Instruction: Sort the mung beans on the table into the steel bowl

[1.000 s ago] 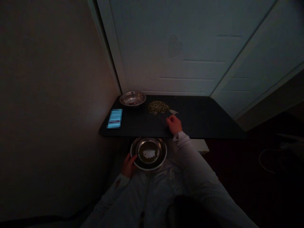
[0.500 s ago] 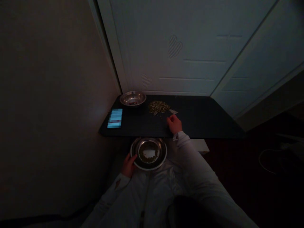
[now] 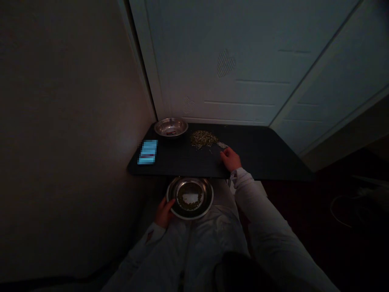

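My left hand [image 3: 164, 213] grips the left rim of a steel bowl [image 3: 208, 205] held over my lap, the thumb over its edge. Small greenish beans [image 3: 189, 205] lie in a ring on the bowl's bottom. At the table, my right hand [image 3: 231, 159] has its fingers curled together close to the dark surface; whatever they pinch, if anything, is too small to see. Just beyond those fingers is a little patch of whitish grains [image 3: 223, 144]. It adjoins a larger heap of mixed green and pale beans [image 3: 203, 139], with a few strays in front.
A second steel bowl [image 3: 171, 127] with a dark label inside stands at the back left of the black table [image 3: 270, 152]. In front of it lies a phone [image 3: 148, 152] with a lit, blurred screen. Walls close in behind and at left. A cable [image 3: 337, 217] shows at right.
My right hand has moved a little to the right, to just in front of the whitish grains. The left hand and its bowl have stayed in place.
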The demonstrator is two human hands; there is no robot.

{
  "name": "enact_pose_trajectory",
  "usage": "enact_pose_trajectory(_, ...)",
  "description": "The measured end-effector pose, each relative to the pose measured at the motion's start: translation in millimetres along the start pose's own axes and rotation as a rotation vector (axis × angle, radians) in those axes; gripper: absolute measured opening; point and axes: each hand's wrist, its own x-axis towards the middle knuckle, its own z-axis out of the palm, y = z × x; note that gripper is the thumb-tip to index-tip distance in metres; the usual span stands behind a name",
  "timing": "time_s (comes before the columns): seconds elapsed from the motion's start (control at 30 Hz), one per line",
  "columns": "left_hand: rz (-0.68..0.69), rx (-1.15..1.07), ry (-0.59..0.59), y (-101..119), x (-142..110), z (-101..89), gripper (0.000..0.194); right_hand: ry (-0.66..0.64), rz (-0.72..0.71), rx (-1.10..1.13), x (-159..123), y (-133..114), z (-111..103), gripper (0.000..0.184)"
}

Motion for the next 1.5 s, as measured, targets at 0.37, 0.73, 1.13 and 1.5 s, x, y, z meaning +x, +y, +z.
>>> enact_pose_trajectory(0.37, 0.039, 0.030, -0.025, 2.8, -2.0, -0.7, 0.032, 0.006, -0.185, -0.104, 8.0, 13.2, -34.5, 0.022)
enact_pose_trajectory(0.73, 0.019, -0.012, 0.011, 0.1, -0.8, -3.7, 0.032, -0.054, -0.494, -0.648, -12.3, 0.7, -26.6, 0.023)
enact_pose_trajectory(1.13, 0.006, -0.053, -0.040, -0.1, -1.1, 0.7, 0.038, 0.061, -0.431, -0.697, 3.9, 22.4, -40.7, 0.023)
enact_pose_trajectory(1.5, 0.069, 0.046, -0.020, -3.7, 5.1, -6.7, 0.036, 0.038, -0.523, -0.622, -14.8, 30.4, -48.5, 0.024)
